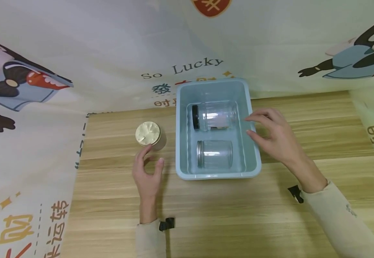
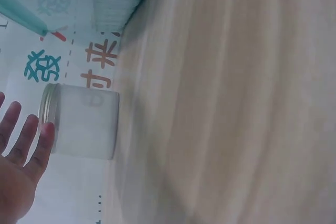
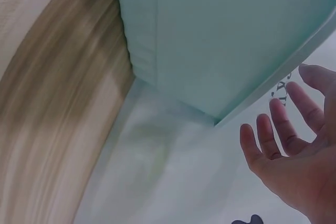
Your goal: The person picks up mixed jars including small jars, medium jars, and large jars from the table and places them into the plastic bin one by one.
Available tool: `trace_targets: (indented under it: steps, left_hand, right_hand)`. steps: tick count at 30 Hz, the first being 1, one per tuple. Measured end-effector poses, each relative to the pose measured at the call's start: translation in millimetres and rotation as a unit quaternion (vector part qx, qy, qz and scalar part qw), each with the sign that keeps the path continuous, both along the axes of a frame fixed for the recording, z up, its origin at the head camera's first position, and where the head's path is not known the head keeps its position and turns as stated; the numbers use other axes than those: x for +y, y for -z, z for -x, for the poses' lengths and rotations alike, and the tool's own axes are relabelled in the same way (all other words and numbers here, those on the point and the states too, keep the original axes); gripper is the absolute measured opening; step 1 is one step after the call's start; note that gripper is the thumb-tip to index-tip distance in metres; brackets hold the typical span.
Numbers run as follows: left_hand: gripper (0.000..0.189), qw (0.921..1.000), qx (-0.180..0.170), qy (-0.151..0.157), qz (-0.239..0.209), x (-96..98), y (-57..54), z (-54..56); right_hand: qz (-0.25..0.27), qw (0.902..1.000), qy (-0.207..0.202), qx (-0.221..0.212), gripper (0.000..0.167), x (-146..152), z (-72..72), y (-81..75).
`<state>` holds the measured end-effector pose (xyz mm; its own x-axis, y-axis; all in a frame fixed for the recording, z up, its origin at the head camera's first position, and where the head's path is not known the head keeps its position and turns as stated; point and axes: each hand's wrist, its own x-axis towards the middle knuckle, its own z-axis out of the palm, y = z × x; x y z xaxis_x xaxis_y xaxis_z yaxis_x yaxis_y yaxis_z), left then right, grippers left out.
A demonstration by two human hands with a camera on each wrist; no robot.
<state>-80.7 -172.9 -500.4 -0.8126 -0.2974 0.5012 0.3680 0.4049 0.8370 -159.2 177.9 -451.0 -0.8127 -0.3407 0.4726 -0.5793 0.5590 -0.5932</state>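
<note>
Just beyond the left hand on the desk, a jar with a pale metal lid stands upright; the fingers are spread and relaxed, close to it but, as far as I can tell, gripping nothing. The right hand hovers loose at the near wall of the blue tub, fingers apart and holding nothing. A good grasp would likely wrap the jar's side squarely, below the lid. Count: three jars, namely one outside, and a black-lidded jar and clear jar lying inside; one tub.
</note>
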Motion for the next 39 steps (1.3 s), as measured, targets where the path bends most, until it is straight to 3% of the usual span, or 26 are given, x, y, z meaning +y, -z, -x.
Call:
trace_targets:
  steps: [11,21,29,39]
  left_hand:
    - [0.045,0.9992,-0.021,-0.033,0.004,-5.0,6.7,-3.9]
    - [0.05,0.9975,-0.023,-0.067,-0.01,-12.1,9.9,2.8]
    - [0.046,0.9966,-0.035,-0.067,-0.031,-16.8,17.5,2.8]
    - [0.052,0.9951,-0.062,-0.067,-0.04,-17.1,14.1,7.1]
  right_hand:
    - [0.005,0.9987,0.027,-0.043,0.043,7,-4.5,6.4]
    - [0.017,0.9965,0.035,-0.075,0.046,11,-9.6,15.3]
    - [0.038,0.9944,0.028,-0.095,0.049,10,-13.0,24.1]
    - [0.09,0.985,0.014,-0.146,0.051,8,-20.3,28.9]
